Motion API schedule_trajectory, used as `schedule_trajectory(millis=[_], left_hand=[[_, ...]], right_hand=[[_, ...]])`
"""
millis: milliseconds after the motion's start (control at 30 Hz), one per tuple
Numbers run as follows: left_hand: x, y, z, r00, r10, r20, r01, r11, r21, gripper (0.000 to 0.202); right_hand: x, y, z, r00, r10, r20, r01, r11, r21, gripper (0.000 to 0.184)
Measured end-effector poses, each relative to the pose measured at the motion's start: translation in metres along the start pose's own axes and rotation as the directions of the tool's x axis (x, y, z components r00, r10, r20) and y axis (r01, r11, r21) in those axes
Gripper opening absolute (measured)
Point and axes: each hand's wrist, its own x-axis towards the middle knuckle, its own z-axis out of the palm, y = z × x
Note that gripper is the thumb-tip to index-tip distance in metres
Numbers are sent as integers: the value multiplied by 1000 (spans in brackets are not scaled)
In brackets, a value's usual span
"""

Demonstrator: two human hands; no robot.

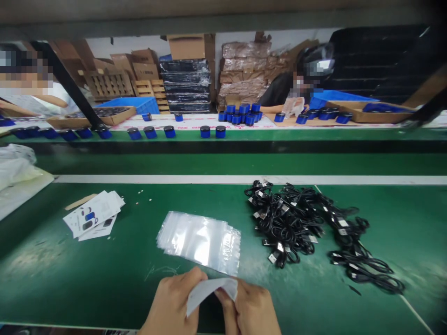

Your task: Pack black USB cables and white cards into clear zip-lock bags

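Close to the table's front edge, my left hand [178,300] and my right hand [251,302] are closed on a white paper sheet [211,287], one at each side, and the sheet bows upward between them. Just beyond my hands lies a fanned stack of clear zip bags [199,237]. To the right is a tangled pile of bundled black USB cables [286,223], with more cable bundles [370,270] spread beside it. Over on the left, printed leaflets [94,216] overlap on the green table. My fingertips are partly hidden behind the sheet.
Across the green table [139,163], blue cylinders with black tops [169,131] stand in a row on the far ledge. A heap of them [240,114] is behind. Two people sit opposite, near cardboard trays [370,113] and blue bins [131,104]. A plastic-covered bundle [17,172] is at left.
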Motion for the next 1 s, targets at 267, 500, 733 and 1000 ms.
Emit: schedule_trajectory(millis=[267, 500, 733, 1000], left_hand=[[12, 0, -23, 983, 0, 182, -4, 1000, 19, 29], [29, 1, -41, 820, -230, 524, 310, 948, -70, 37], [33, -20, -36, 912, -400, 90, 405, 914, -35, 41], [47, -41, -21, 945, -158, 285, 91, 968, 233, 88]], right_hand=[[17, -3, -27, 956, 84, 282, -182, 922, 342, 31], [46, -3, -58, 915, 105, 389, -270, 875, 401, 35], [116, 3, -64, 938, 327, 111, -324, 945, -43, 33], [170, 16, -29, 879, 455, 141, -414, 876, -249, 43]])
